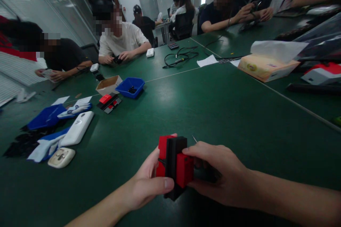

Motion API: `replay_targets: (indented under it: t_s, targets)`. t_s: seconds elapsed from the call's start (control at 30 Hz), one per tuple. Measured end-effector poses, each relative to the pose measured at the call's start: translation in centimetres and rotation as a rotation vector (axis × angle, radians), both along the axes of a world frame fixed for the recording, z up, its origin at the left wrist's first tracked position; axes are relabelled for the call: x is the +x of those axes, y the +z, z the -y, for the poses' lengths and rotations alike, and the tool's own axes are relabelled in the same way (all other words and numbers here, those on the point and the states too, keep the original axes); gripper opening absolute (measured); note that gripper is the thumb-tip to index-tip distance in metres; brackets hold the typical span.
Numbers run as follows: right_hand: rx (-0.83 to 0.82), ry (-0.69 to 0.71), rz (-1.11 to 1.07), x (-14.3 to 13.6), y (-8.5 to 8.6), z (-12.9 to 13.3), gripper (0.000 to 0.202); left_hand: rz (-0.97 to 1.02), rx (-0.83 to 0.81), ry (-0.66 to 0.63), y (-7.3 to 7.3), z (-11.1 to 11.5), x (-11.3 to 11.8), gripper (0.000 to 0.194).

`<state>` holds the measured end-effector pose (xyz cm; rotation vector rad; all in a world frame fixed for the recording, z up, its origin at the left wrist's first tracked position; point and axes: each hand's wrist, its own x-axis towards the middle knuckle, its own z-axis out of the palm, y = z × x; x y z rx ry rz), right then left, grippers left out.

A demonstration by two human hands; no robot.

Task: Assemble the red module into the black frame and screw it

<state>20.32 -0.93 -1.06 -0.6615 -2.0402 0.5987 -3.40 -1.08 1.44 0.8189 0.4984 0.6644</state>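
My left hand is wrapped round a red and black block, its thumb pressed on the black middle part. Against the block's right side rests my right hand, with the index fingertip at the top of the red piece and the thumb by its lower edge. A thin metal shaft sticks up past the right index finger; a dark shape lies under the curled fingers, and I cannot make out what it is. On the table, further off to the left, lies a similar red and black block.
A blue tray with small black parts stands beside a cardboard box. To the left lie a white phone-like slab, gloves and a cream case. A tissue pack and cables are farther back. Several people sit around.
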Motion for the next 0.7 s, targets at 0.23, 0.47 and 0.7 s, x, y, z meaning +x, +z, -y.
replay_targets:
  t_s: [0.23,0.47,0.7]
  targets:
    - [0.071,-0.031,0.033,0.2,0.6,0.3,0.045,-0.056,0.053,-0.057,-0.3,-0.1,-0.4,0.092]
    - [0.176,-0.069,0.075,0.3,1.0,0.4,0.050,0.037,0.042,-0.104,0.7,-0.3,0.6,0.083]
    - [0.206,-0.133,0.049,0.4,1.3,0.3,0.052,0.008,0.114,-0.073,0.0,-0.1,0.7,0.096]
